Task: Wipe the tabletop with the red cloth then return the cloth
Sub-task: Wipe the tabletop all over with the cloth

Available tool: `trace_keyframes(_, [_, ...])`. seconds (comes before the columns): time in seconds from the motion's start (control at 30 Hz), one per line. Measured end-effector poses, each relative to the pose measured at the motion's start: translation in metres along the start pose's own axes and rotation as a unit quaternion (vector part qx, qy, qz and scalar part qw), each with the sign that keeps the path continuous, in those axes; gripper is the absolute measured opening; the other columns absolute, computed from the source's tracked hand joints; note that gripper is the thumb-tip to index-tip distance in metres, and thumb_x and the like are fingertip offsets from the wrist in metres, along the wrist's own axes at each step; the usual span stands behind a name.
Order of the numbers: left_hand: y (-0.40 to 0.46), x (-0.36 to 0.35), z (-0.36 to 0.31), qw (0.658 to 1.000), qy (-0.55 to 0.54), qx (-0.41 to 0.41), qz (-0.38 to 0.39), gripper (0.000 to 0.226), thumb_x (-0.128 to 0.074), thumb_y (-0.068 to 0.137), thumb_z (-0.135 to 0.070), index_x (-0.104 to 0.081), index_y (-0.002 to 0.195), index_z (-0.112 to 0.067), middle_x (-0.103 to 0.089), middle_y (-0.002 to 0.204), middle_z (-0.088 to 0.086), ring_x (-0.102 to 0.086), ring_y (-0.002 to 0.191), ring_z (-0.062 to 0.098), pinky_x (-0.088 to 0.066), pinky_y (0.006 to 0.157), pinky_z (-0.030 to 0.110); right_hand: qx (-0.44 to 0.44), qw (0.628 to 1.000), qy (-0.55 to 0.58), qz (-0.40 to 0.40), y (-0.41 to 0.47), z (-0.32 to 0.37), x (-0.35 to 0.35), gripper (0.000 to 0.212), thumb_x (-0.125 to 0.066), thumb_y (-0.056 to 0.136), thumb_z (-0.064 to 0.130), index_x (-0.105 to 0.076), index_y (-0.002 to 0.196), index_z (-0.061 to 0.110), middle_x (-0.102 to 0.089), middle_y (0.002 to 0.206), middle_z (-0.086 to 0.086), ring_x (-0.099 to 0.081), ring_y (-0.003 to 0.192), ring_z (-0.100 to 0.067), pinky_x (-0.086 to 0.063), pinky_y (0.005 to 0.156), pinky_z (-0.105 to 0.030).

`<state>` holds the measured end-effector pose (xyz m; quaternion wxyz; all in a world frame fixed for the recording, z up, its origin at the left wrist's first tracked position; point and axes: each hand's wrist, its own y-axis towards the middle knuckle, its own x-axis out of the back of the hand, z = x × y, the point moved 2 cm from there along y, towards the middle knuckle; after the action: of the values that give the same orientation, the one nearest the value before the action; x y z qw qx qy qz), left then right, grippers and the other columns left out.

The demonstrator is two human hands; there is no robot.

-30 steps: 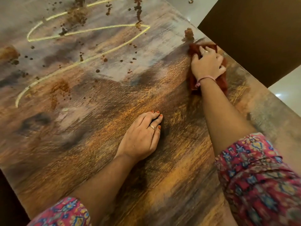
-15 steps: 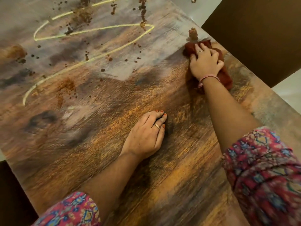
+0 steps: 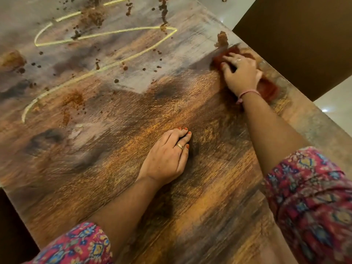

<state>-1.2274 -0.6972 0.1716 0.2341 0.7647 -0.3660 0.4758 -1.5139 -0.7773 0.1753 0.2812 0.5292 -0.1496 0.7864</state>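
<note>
while the right hand (image 3: 241,73) presses flat on the red cloth (image 3: 266,90) near the table's (image 3: 209,206) far right edge, fingers spread and slightly bent over it, the left hand (image 3: 165,157) rests palm down on bare wood nearer the body, fingers straight, holding nothing. brown crumbs (image 3: 125,68) and a yellow squiggle (image 3: 106,35) lie beyond the left hand; a crumb clump (image 3: 222,40) sits just past the cloth.

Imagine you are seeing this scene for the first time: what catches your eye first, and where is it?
The looping yellow line and brown crumbs across the far tabletop stand out. At the right edge, the right hand presses the red cloth; the left hand rests flat mid-table.
</note>
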Motion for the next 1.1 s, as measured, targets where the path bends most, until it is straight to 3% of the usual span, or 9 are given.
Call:
trace_keyframes(0.07, [0.000,0.001,0.000,1.000,0.000,0.000,-0.001,0.044,-0.033,0.098,-0.025,-0.057,0.128,-0.003,-0.058,0.128,0.011,-0.049,0.123,0.027,-0.035,0.109,0.039,-0.101,0.994,0.016,-0.029,-0.001,-0.002,0.003,0.033,-0.047,0.093,0.038,-0.059,0.124,0.042,-0.048,0.140,0.020,-0.035,0.132,-0.017,-0.022,0.101,-0.041])
trace_keyframes(0.13, [0.000,0.001,0.000,1.000,0.002,0.001,-0.003,0.045,-0.032,0.098,-0.025,-0.057,0.128,-0.003,-0.058,0.127,0.011,-0.049,0.122,0.027,-0.035,0.109,0.038,-0.067,0.997,0.006,-0.030,-0.024,0.024,-0.006,0.034,-0.048,0.092,0.033,-0.059,0.123,0.041,-0.049,0.139,0.020,-0.037,0.128,-0.016,-0.023,0.100,-0.041])
trace_keyframes(0.27, [0.000,0.001,-0.002,1.000,0.021,-0.007,-0.011,0.042,-0.035,0.096,-0.024,-0.062,0.119,-0.001,-0.062,0.116,0.013,-0.054,0.113,0.028,-0.036,0.105,0.037,0.288,0.954,0.022,0.084,-0.109,0.084,-0.031,0.033,-0.054,0.088,0.035,-0.063,0.120,0.042,-0.056,0.131,0.021,-0.046,0.121,-0.013,-0.028,0.091,-0.037])
trace_keyframes(0.37, [0.000,0.001,-0.002,1.000,0.024,-0.008,-0.016,0.042,-0.036,0.096,-0.024,-0.062,0.120,-0.002,-0.062,0.116,0.013,-0.054,0.114,0.028,-0.039,0.105,0.039,0.394,0.905,0.022,0.161,-0.104,0.085,-0.029,0.032,-0.052,0.091,0.040,-0.061,0.121,0.043,-0.055,0.133,0.022,-0.046,0.121,-0.011,-0.029,0.091,-0.036])
trace_keyframes(0.43, [0.001,0.001,-0.001,1.000,0.017,-0.006,-0.014,0.044,-0.033,0.097,-0.025,-0.059,0.125,-0.003,-0.060,0.124,0.012,-0.052,0.119,0.026,-0.038,0.107,0.039,0.348,0.926,0.006,0.145,-0.063,0.073,-0.027,0.035,-0.050,0.093,0.040,-0.057,0.127,0.042,-0.050,0.139,0.020,-0.042,0.125,-0.016,-0.030,0.096,-0.038])
trace_keyframes(0.57, [0.002,-0.001,0.001,1.000,0.009,-0.008,-0.008,0.045,-0.033,0.098,-0.026,-0.057,0.128,-0.003,-0.059,0.126,0.012,-0.050,0.121,0.027,-0.037,0.108,0.038,0.097,0.992,-0.036,0.072,0.031,0.027,-0.009,0.037,-0.044,0.097,0.039,-0.050,0.134,0.043,-0.042,0.146,0.018,-0.034,0.131,-0.024,-0.027,0.106,-0.047])
trace_keyframes(0.73, [0.001,-0.002,0.003,1.000,0.018,-0.011,-0.007,0.045,-0.032,0.098,-0.026,-0.057,0.128,-0.004,-0.058,0.127,0.011,-0.050,0.122,0.025,-0.031,0.110,0.034,-0.084,0.995,-0.020,0.044,0.074,-0.004,0.006,0.038,-0.041,0.097,0.039,-0.047,0.135,0.043,-0.045,0.143,0.010,-0.030,0.133,-0.023,-0.024,0.106,-0.048])
trace_keyframes(0.87, [0.001,-0.002,0.003,1.000,0.013,-0.015,-0.003,0.045,-0.033,0.098,-0.026,-0.057,0.128,-0.004,-0.058,0.128,0.011,-0.050,0.122,0.025,-0.035,0.109,0.038,-0.134,0.991,-0.021,0.008,0.051,-0.019,0.012,0.039,-0.039,0.098,0.038,-0.047,0.136,0.042,-0.049,0.136,0.006,-0.032,0.129,-0.025,-0.026,0.101,-0.051])
trace_keyframes(1.1, [0.000,-0.002,0.001,1.000,0.015,-0.013,-0.013,0.044,-0.034,0.097,-0.026,-0.058,0.127,-0.003,-0.059,0.127,0.010,-0.050,0.122,0.024,-0.033,0.108,0.036,-0.079,0.992,-0.091,-0.048,-0.023,-0.046,0.018,0.040,-0.040,0.097,0.038,-0.051,0.135,0.034,-0.043,0.145,0.010,-0.035,0.129,-0.027,-0.027,0.101,-0.052])
